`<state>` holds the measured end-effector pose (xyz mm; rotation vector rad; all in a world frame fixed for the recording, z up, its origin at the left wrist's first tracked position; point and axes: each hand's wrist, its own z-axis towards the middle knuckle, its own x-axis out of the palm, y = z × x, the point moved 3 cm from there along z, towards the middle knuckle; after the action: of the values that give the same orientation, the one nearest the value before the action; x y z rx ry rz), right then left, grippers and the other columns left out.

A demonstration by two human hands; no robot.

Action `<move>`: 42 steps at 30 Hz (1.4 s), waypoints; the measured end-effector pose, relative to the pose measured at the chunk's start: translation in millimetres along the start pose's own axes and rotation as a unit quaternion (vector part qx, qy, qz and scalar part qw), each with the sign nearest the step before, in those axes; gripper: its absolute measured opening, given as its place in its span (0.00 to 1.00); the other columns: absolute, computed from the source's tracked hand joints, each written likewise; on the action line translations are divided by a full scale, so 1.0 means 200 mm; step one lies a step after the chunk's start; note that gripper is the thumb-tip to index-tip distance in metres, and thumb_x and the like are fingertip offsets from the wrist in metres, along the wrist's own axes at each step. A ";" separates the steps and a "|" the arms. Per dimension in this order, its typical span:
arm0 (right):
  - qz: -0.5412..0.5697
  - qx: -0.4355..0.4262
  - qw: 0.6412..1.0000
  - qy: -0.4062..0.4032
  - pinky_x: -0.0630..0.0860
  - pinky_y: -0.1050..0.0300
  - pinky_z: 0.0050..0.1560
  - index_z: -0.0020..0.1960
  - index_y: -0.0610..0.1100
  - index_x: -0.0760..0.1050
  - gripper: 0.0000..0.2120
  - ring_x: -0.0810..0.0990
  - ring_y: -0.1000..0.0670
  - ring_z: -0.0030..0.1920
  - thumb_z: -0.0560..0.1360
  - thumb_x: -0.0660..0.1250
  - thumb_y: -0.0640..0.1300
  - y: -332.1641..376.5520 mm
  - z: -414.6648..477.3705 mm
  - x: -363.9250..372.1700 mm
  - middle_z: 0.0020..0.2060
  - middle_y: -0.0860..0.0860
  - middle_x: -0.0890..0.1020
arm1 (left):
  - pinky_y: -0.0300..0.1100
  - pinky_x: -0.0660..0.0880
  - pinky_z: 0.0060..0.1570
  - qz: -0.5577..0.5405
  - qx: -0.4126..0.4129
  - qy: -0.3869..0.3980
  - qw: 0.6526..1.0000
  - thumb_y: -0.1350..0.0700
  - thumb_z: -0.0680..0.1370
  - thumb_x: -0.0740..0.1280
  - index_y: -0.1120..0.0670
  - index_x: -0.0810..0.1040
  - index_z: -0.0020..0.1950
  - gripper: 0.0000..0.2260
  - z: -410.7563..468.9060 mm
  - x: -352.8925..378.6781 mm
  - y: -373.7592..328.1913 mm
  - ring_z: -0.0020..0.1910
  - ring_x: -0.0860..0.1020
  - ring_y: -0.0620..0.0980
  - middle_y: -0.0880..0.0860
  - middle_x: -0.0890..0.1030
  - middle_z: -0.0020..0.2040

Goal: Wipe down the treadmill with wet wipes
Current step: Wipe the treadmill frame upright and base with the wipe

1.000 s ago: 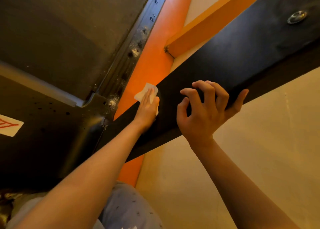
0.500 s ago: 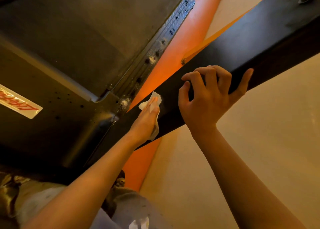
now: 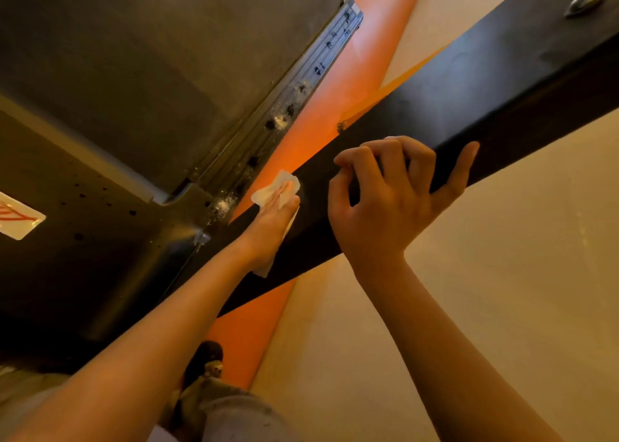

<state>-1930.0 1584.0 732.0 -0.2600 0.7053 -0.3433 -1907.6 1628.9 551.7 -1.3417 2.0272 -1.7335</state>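
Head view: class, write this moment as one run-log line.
left hand presses wet wipe flat on black beam | right hand grips black beam | side rail speckled

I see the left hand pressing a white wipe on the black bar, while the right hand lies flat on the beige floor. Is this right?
Not quite: the head view shows the right hand gripping the black bar instead. The left hand does press the white wipe on that bar.

Dim warm light, soft focus, wide-angle distortion
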 end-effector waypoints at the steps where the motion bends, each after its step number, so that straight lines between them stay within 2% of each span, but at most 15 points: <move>1: -0.004 0.002 1.000 0.001 0.51 0.44 0.74 0.37 0.50 0.82 0.10 0.77 0.50 0.51 0.75 0.65 0.44 0.00 0.00 0.00 0.37 0.53 0.82 | 0.53 0.48 0.77 0.000 -0.007 0.003 1.000 0.37 0.82 0.51 0.46 0.47 0.80 0.30 0.04 -0.01 0.00 0.79 0.47 0.50 0.49 0.49 0.81; 3: -0.010 0.007 1.000 0.005 0.50 0.44 0.74 0.37 0.50 0.82 0.10 0.77 0.50 0.51 0.75 0.65 0.44 0.00 0.00 0.00 0.38 0.53 0.82 | 0.56 0.49 0.77 0.020 0.001 0.002 1.000 0.36 0.79 0.51 0.47 0.49 0.80 0.32 0.12 -0.01 -0.02 0.79 0.48 0.50 0.49 0.49 0.81; 7: -0.017 0.006 1.000 0.014 0.51 0.42 0.74 0.38 0.49 0.83 0.10 0.76 0.50 0.52 0.75 0.66 0.44 0.00 0.00 -0.01 0.39 0.53 0.83 | 0.51 0.49 0.77 0.063 0.021 -0.016 0.998 0.48 0.85 0.49 0.52 0.51 0.80 0.24 0.28 -0.02 -0.04 0.78 0.51 0.50 0.52 0.53 0.80; 10: -0.023 0.001 1.000 0.016 0.51 0.41 0.73 0.38 0.49 0.83 0.09 0.76 0.50 0.53 0.74 0.66 0.44 -0.01 0.00 -0.01 0.39 0.52 0.83 | 0.53 0.52 0.77 0.082 0.013 -0.001 0.997 0.43 0.83 0.50 0.52 0.55 0.80 0.26 0.33 -0.05 -0.03 0.78 0.55 0.54 0.54 0.58 0.79; 15: -0.021 -0.005 1.000 0.018 0.52 0.41 0.73 0.38 0.49 0.83 0.08 0.76 0.50 0.53 0.74 0.67 0.45 0.00 0.00 -0.01 0.40 0.52 0.83 | 0.51 0.50 0.77 0.065 0.042 0.024 0.997 0.51 0.86 0.48 0.52 0.56 0.79 0.21 0.30 -0.05 -0.04 0.77 0.56 0.50 0.53 0.60 0.77; 17: -0.023 -0.007 0.999 0.022 0.52 0.40 0.73 0.38 0.49 0.82 0.07 0.76 0.49 0.53 0.73 0.68 0.47 0.00 0.01 -0.01 0.39 0.52 0.83 | 0.51 0.52 0.76 0.063 0.036 0.024 0.997 0.48 0.85 0.49 0.54 0.55 0.79 0.23 0.25 -0.05 -0.05 0.74 0.58 0.48 0.51 0.61 0.75; 19: -0.027 -0.013 0.999 0.028 0.53 0.39 0.72 0.38 0.49 0.82 0.08 0.77 0.49 0.53 0.73 0.68 0.50 0.01 0.01 -0.02 0.39 0.52 0.82 | 0.53 0.52 0.76 0.048 -0.003 0.011 0.999 0.37 0.78 0.52 0.50 0.51 0.80 0.34 0.19 -0.05 -0.03 0.77 0.54 0.49 0.50 0.56 0.79; 21: -0.027 -0.016 0.999 0.034 0.54 0.38 0.72 0.38 0.50 0.82 0.10 0.77 0.49 0.53 0.73 0.68 0.54 0.00 0.02 -0.02 0.39 0.52 0.82 | 0.55 0.50 0.77 0.016 -0.016 0.005 1.000 0.31 0.72 0.54 0.46 0.48 0.80 0.41 0.12 -0.06 0.04 0.78 0.50 0.48 0.48 0.50 0.80; 25: -0.012 -0.016 0.999 0.036 0.53 0.39 0.72 0.39 0.50 0.82 0.11 0.77 0.49 0.53 0.74 0.68 0.54 0.02 0.02 -0.02 0.40 0.52 0.82 | 0.57 0.49 0.76 0.000 -0.027 0.004 1.000 0.36 0.78 0.53 0.42 0.47 0.79 0.32 -0.01 -0.08 0.15 0.79 0.49 0.50 0.48 0.49 0.80; 28: -0.001 -0.026 0.999 0.044 0.51 0.39 0.73 0.40 0.50 0.82 0.08 0.76 0.50 0.56 0.75 0.67 0.49 0.01 0.02 -0.03 0.42 0.52 0.82 | 0.59 0.51 0.76 -0.013 -0.041 -0.011 0.999 0.38 0.80 0.52 0.43 0.50 0.79 0.29 -0.13 -0.08 0.17 0.78 0.52 0.52 0.49 0.53 0.80; 30: 0.022 -0.045 0.997 0.062 0.48 0.40 0.74 0.42 0.48 0.82 0.07 0.75 0.49 0.58 0.76 0.67 0.46 0.00 0.00 -0.05 0.45 0.51 0.83 | 0.57 0.54 0.75 -0.024 -0.048 -0.024 0.998 0.44 0.84 0.51 0.44 0.51 0.79 0.24 -0.20 -0.08 0.19 0.78 0.53 0.53 0.49 0.54 0.79; 34: 0.054 -0.089 0.989 0.109 0.47 0.44 0.75 0.43 0.45 0.82 0.08 0.75 0.46 0.60 0.76 0.65 0.44 0.05 -0.06 -0.06 0.46 0.49 0.83 | 0.49 0.54 0.73 0.086 -0.026 -0.034 0.995 0.53 0.85 0.54 0.49 0.50 0.80 0.24 -0.29 -0.09 0.25 0.78 0.53 0.53 0.51 0.53 0.79; 37: 0.003 -0.088 0.990 0.106 0.51 0.45 0.74 0.42 0.48 0.82 0.07 0.75 0.49 0.57 0.75 0.67 0.48 0.09 -0.08 -0.01 0.43 0.51 0.83 | 0.50 0.54 0.73 0.038 -0.019 -0.039 0.998 0.46 0.85 0.50 0.46 0.51 0.79 0.23 -0.28 -0.10 0.26 0.78 0.53 0.50 0.48 0.54 0.80; 42: -0.011 -0.070 0.995 0.075 0.53 0.48 0.73 0.40 0.50 0.83 0.09 0.76 0.50 0.52 0.75 0.68 0.51 0.08 -0.08 0.01 0.39 0.52 0.83 | 0.53 0.51 0.74 0.024 -0.036 -0.020 0.999 0.45 0.84 0.51 0.46 0.48 0.80 0.25 -0.19 -0.12 0.26 0.78 0.50 0.49 0.47 0.51 0.80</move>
<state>-1936.0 1596.1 712.6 -0.3786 0.8770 -0.3364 -1944.1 1670.1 509.2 -1.3251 2.1008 -1.6156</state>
